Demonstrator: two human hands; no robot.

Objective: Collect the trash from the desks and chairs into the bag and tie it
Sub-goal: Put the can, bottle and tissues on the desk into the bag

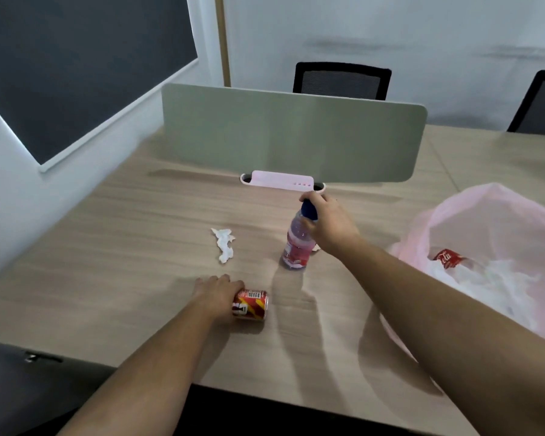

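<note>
- Blackboard (76, 67): dark panel in a white frame, on the wall at far left.
- Worktop (123, 294): pale wood-grain surface carrying all items below.
- Left hand (216, 294): palm down, fingers curled over the end of a red drink can (251, 304), which lies on its side near the front edge.
- Crumpled tissue (224, 244): white, lying loose, apart from both hands.
- Divider screen (290, 133): grey-green panel standing upright across the back of the worktop.
- Plastic bottle (296, 247): clear, pink label, blue cap, standing upright.
- Right hand (331, 225): closed around the bottle's neck and cap.
- Office chairs (342, 80): two black backs beyond the divider.
- Pink trash bag (497, 209): translucent, mouth open, at right; a red can (449, 259) and white paper lie inside.
</note>
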